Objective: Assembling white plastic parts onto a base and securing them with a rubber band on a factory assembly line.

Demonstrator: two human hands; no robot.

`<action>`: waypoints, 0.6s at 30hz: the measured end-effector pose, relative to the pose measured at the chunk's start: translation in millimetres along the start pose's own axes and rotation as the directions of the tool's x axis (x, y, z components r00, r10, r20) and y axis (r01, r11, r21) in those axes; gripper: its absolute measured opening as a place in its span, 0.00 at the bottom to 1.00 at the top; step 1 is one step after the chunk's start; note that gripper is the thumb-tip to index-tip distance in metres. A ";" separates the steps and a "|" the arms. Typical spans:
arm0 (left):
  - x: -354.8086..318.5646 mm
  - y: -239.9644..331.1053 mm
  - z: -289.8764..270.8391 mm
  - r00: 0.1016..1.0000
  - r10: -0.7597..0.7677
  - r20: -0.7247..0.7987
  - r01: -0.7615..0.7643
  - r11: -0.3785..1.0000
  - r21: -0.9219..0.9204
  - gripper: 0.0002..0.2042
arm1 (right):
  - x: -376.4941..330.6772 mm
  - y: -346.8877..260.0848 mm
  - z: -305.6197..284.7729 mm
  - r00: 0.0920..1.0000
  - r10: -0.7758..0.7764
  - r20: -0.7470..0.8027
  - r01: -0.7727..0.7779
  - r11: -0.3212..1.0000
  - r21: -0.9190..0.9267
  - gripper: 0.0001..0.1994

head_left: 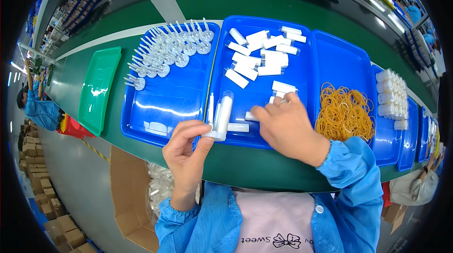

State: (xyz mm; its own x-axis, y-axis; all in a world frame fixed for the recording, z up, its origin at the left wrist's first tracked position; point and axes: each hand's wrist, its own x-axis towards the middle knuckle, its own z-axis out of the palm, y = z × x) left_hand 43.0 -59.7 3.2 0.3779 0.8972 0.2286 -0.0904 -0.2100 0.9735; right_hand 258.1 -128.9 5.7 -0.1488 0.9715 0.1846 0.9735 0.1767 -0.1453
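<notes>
My left hand (188,151) pinches the round white base (214,135) of a piece with a thin upright stick and clear-capped white tubes (226,111) standing on it. Another white tube (238,127) lies behind that piece. Inside the middle blue tray (302,78), my right hand (288,123) is curled, thumb and fingers round a white tube (250,116) whose end pokes out at the left; the fingers partly hide it. Several loose white tubes (245,71) with clear ends are scattered farther back in this tray.
In the left blue tray (160,125) stand several clear round bases with thin sticks (181,59). A green tray (96,95) lies farther left. To the right, a blue tray holds yellow rubber bands (344,114); beyond are bundled white tubes (391,92). An open cardboard box (125,191) stands below the table.
</notes>
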 end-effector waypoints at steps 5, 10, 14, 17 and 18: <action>-2.8 4.9 -2.8 0.979 0.045 0.199 -0.071 0.990 0.123 0.09 | 4.1 41.4 -35.8 0.970 0.241 0.032 -0.204 0.735 0.647 0.09; -1.7 17.2 10.9 0.923 0.115 0.366 -0.182 0.971 0.156 0.11 | 4.0 62.3 -50.6 0.964 0.166 0.208 -0.251 0.307 0.918 0.09; 1.3 23.0 16.9 0.891 0.130 0.434 -0.238 0.950 0.204 0.07 | 4.7 59.7 -56.6 0.924 0.071 0.376 -0.380 0.273 0.884 0.11; -0.5 27.0 19.2 0.888 0.127 0.441 -0.238 0.949 0.206 0.08 | 5.0 61.0 -54.7 0.951 -0.009 0.308 -0.289 0.327 0.900 0.10; -0.2 28.6 18.9 0.879 0.133 0.458 -0.253 0.944 0.210 0.08 | 4.5 62.5 -54.3 0.953 -0.040 0.300 -0.272 0.323 0.907 0.09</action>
State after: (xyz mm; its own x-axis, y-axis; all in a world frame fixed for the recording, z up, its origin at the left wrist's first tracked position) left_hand 57.7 -73.2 31.1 0.7419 0.5827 0.3316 0.0128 -0.5069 0.8619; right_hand 327.7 -122.1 50.2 -0.2327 0.9663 -0.1097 0.1968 -0.0636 -0.9784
